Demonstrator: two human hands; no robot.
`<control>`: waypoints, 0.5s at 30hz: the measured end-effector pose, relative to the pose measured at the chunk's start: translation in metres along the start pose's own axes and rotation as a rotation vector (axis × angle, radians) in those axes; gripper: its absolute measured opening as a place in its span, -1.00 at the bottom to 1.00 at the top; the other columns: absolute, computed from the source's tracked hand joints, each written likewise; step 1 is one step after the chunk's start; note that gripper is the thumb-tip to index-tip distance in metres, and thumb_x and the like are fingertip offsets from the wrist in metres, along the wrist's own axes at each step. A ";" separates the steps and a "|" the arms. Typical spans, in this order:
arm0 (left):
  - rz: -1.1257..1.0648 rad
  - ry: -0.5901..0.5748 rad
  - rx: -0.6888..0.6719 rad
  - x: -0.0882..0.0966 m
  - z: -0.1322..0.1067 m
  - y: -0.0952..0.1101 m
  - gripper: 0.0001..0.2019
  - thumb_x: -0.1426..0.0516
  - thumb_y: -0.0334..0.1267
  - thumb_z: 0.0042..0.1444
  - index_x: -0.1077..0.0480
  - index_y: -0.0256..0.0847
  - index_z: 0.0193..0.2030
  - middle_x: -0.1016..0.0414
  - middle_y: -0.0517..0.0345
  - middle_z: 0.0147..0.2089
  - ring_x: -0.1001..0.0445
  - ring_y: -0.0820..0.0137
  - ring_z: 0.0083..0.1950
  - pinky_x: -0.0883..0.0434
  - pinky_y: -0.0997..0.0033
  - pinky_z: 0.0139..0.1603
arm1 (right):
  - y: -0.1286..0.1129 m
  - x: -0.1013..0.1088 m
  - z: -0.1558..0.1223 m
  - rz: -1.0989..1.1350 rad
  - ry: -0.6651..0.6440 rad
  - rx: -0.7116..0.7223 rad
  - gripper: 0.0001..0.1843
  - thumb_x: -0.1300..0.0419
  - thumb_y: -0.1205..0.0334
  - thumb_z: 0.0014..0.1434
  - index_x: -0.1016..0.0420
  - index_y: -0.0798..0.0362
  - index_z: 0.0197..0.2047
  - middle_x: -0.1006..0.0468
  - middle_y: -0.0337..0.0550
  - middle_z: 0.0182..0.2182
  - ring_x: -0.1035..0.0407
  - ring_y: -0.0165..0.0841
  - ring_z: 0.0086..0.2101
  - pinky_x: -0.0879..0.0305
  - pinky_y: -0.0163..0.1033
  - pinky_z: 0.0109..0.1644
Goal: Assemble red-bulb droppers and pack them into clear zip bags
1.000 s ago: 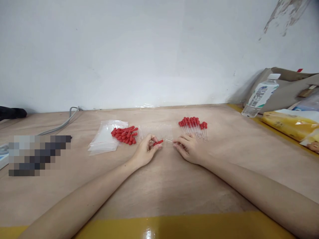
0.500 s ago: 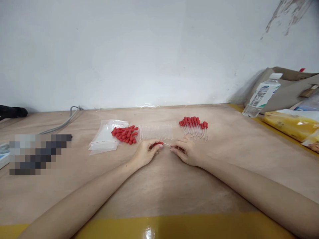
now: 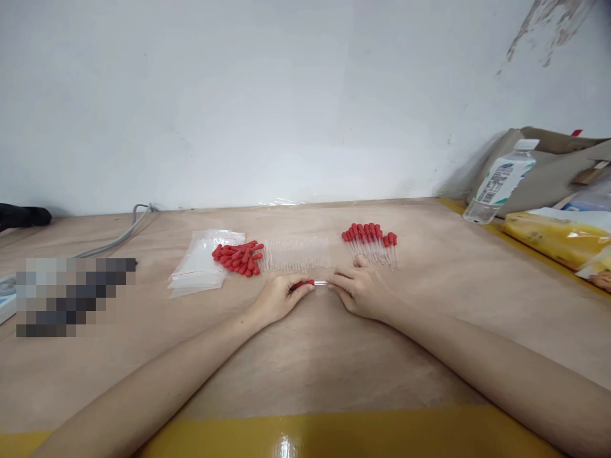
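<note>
Slants the left forearm [image 3: 191,369] from lower left, with red, teardrop-shaped, rubbery bulbs [image 3: 237,259] piled beyond the left hand [image 3: 282,296]. Pinches a slim red rubbery bulb [image 3: 311,282] between curled fingers and thumb. Grips a thin clear tube [image 3: 321,283] in the inward-bent right hand [image 3: 357,289], one end against the bulb, between both hands. Angles the right forearm [image 3: 477,353] from lower right, with red-topped clear droppers [image 3: 366,234] just beyond the knuckles.

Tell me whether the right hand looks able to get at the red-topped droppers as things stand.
Probably yes: the red-topped droppers lie just beyond the right hand, with nothing visible standing between. It grips a clear tube, though, so it would likely have to let go first.
</note>
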State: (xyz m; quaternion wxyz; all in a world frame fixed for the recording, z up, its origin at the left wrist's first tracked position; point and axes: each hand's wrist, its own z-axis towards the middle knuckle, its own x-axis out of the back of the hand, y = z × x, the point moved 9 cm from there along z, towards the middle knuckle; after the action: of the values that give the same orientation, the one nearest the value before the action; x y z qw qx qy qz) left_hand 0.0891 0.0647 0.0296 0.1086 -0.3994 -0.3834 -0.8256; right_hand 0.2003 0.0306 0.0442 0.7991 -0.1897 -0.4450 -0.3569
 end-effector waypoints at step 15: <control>-0.041 -0.007 0.011 0.001 0.000 -0.003 -0.84 -0.12 -0.21 0.11 -0.48 -0.21 -0.28 -0.54 0.18 -0.35 -0.46 0.43 -0.34 -0.37 0.49 -0.32 | 0.005 -0.001 -0.003 0.255 0.116 -0.018 -0.76 0.05 0.24 0.25 -0.39 0.09 -0.33 -0.43 -0.13 -0.44 -0.26 -0.38 -0.40 -0.20 -0.29 -0.31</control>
State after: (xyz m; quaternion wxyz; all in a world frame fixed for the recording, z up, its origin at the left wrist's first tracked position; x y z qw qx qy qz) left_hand 0.0870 0.0663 0.0288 0.0924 -0.3937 -0.3965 -0.8242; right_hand 0.2055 0.0325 0.0415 0.8607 -0.2308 -0.3670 -0.2670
